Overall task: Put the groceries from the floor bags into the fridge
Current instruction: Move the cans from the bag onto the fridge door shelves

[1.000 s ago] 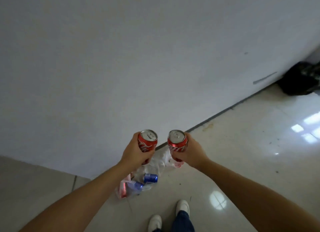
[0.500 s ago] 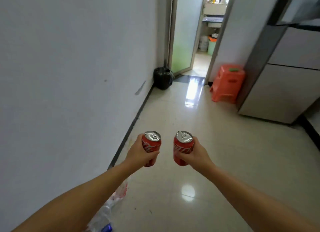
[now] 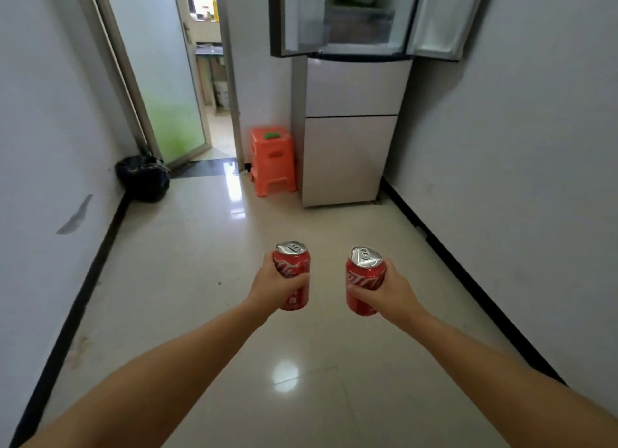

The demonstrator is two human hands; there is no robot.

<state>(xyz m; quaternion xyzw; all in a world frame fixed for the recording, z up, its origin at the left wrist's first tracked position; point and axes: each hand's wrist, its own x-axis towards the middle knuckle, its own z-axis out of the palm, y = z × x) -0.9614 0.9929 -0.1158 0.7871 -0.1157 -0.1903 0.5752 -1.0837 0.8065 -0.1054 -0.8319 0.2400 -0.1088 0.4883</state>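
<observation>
From the head view, the left hand (image 3: 272, 285) is wrapped tight around a red can (image 3: 291, 275), held upright. The right hand (image 3: 389, 292) is wrapped tight around another red can (image 3: 364, 282), tipped a little. The two cans are near each other, not touching, held out over the shiny floor (image 3: 207, 280). Far ahead stands the fridge (image 3: 351, 129) with its top doors open. An orange stool (image 3: 272, 161) sits just beside it.

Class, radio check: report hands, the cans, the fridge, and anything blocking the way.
Left hand gripping a red cola can; right hand gripping another. Fridge ahead, upper doors open. Floor between clear; orange stool beside the fridge, off the path.
</observation>
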